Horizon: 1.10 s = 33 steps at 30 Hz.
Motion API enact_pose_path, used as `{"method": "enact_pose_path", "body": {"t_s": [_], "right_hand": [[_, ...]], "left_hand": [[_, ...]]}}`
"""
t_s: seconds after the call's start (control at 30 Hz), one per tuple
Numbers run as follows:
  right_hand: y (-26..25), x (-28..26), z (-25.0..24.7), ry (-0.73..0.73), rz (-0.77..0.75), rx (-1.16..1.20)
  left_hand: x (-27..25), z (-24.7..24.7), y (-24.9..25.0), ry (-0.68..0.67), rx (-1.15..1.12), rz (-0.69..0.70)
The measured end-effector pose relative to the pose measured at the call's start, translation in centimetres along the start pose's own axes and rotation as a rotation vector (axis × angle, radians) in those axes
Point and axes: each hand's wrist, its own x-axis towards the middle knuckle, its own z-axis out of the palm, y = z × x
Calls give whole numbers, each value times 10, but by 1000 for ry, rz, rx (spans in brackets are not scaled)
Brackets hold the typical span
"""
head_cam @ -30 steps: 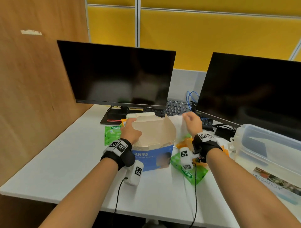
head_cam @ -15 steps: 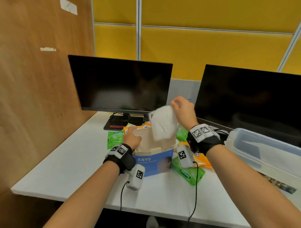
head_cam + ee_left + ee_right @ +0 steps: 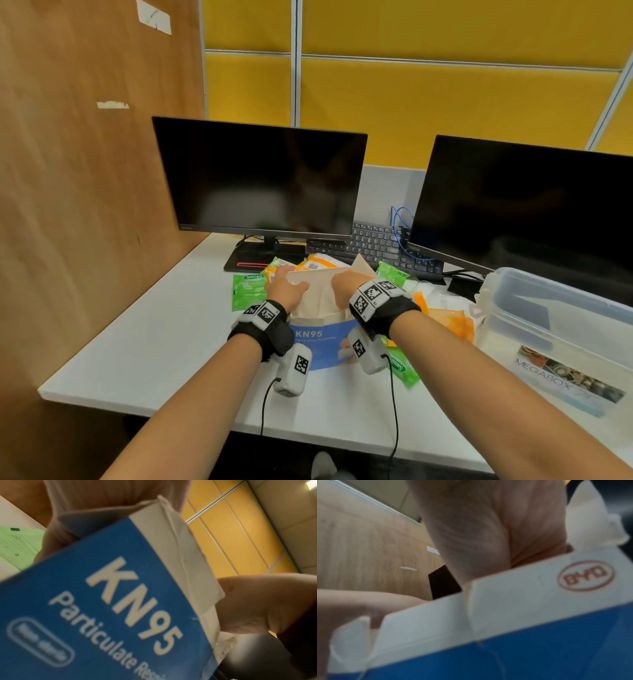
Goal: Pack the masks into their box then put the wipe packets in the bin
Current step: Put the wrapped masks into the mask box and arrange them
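While both forearms reach fwd over the white desk (image 3: 164, 346), the blue mask box (image 3: 318, 346) stands upright at desk centre, "KN95" print facing the person, top flaps open.

Left hand (image 3: 286, 291): grips the box's upper left corner. Left wrist view shows the thumb on the near face & fingers (image 3: 58, 524) curled round the left side wall.

Right hand (image 3: 344, 291): reaches down into the box opening, wrist above the near rim. Fingers are hidden inside; cannot tell whether spread or pinching. Right wrist view shows the palm (image 3: 488, 524) just behind the white rim w/ a red oval logo, & a piece of white mask (image 3: 590, 520) sticking up at the rim beside the hand.

Wipe packets: one green packet (image 3: 402, 368) lies on the desk, touching the box's right lower edge; orange packets (image 3: 452, 323) just right of the box; another green packet (image 3: 247, 291) flat to the box's left; more green & orange ones (image 3: 318, 262) behind the box.

Clear plastic bin (image 3: 555, 318): right side of desk, near the orange packets, open top.

Further back: black keyboard (image 3: 376, 245), then 2 dark monitors, left (image 3: 260, 178) & right (image 3: 524, 205), w/ yellow wall panels (image 3: 428, 109) behind.
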Motion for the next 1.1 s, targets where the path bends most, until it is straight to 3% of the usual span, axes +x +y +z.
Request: {"method": "enact_pose_path", "body": {"t_s": [0.23,0.4,0.43,0.5,0.6,0.67,0.73,0.8,0.87,0.93,1.1], "right_hand": [[-30,12,-1,-236,-7,302],[-24,-12,-14,-528,0,884],[-15,-17,-21,-518,-55,919],[7,-20,-34,-351,-131,1055],[56,-17,-48,139,-17,1254],[97,-2,-37,332,171,1032],[120,5,-15,220,319,660],[123,7,12,-6,304,380],[110,8,33,-131,247,280],[96,12,45,-169,186,202],[86,13,57,-166,246,-21]], "left_hand": [[-1,1,-1,14,-34,16],[2,1,-3,30,-27,17],[2,2,-3,41,-19,13],[3,3,-2,53,-11,-9],[6,6,0,44,8,-27],[10,8,0,46,26,-15],[13,10,1,48,32,-19],[15,12,2,52,32,-11],[17,13,3,54,25,-1],[19,14,4,51,26,0],[21,15,5,45,20,1]]}}
